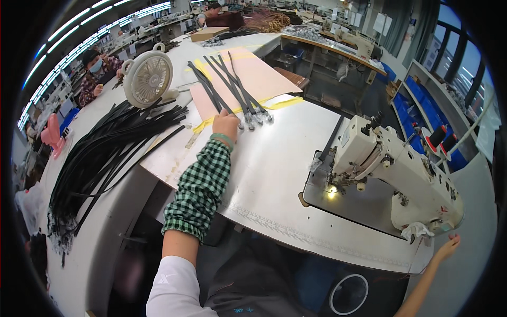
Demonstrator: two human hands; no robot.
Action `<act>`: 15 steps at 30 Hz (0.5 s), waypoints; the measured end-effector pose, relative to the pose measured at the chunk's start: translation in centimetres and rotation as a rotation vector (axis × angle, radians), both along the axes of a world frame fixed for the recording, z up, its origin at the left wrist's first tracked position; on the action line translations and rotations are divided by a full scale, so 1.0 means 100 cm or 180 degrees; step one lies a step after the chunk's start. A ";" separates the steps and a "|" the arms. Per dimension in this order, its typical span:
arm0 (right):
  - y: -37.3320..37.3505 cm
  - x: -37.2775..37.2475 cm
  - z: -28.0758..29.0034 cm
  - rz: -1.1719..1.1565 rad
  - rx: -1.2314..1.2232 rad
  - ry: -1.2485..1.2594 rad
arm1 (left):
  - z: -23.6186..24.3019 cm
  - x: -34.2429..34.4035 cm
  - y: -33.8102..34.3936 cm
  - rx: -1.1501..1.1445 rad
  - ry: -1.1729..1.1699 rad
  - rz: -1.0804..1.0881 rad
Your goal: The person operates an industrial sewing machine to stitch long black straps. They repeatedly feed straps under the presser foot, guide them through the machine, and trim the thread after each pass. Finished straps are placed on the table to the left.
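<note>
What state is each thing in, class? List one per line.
Left hand: on a strap's lower end
Right hand: beside the machine, grip unclear
Straps: spread across the pink sheet
Strap pile: loosely heaped
Machine lamp: lit
Fan: upright, spinning unclear
</note>
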State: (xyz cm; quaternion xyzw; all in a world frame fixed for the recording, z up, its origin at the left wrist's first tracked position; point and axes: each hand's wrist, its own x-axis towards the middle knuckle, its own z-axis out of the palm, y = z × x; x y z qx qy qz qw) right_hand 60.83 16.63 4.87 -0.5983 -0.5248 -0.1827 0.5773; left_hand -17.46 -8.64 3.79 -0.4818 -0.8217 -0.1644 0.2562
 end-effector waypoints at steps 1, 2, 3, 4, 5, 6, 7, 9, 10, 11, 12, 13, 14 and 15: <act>-0.012 -0.026 -0.005 0.0474 -0.0157 0.0225 | 0.000 -0.020 -0.012 -0.0792 -0.0114 0.0101; -0.026 -0.056 -0.008 0.0931 -0.0301 0.0445 | -0.002 -0.030 -0.021 -0.0711 -0.0278 -0.0142; -0.044 -0.090 -0.009 0.1386 -0.0432 0.0680 | -0.003 -0.037 -0.030 -0.0627 -0.0423 -0.0392; -0.071 -0.136 -0.005 0.1914 -0.0553 0.0904 | -0.004 -0.046 -0.039 -0.0555 -0.0562 -0.0634; -0.102 -0.176 -0.001 0.2434 -0.0674 0.1112 | -0.010 -0.057 -0.045 -0.0379 -0.0528 -0.0806; -0.124 -0.194 -0.005 0.2722 -0.0764 0.0948 | -0.010 -0.054 -0.042 -0.0020 -0.0475 -0.0809; -0.142 -0.212 -0.010 0.3024 -0.0866 0.0790 | -0.006 -0.047 -0.043 0.0327 -0.0420 -0.0795; -0.179 -0.255 -0.001 0.3282 -0.0715 -0.0705 | 0.003 -0.029 -0.049 0.0551 -0.0132 -0.0615; -0.199 -0.274 0.003 0.3428 -0.0925 -0.0731 | 0.006 -0.019 -0.053 0.0407 -0.0043 -0.0628; -0.212 -0.287 0.004 0.3671 -0.1070 -0.1020 | 0.009 -0.010 -0.058 0.0254 0.0052 -0.0628; -0.223 -0.302 0.004 0.3929 -0.1225 -0.0944 | 0.010 0.000 -0.064 0.0082 0.0142 -0.0603; -0.234 -0.318 0.003 0.4201 -0.1375 -0.0886 | 0.010 0.009 -0.071 -0.0337 0.0355 -0.0315; -0.243 -0.329 0.000 0.4404 -0.1439 -0.0745 | 0.011 0.026 -0.071 -0.0529 0.0637 -0.0288; -0.250 -0.339 -0.004 0.4597 -0.1494 -0.0597 | 0.016 0.049 -0.073 -0.0714 0.0928 -0.0268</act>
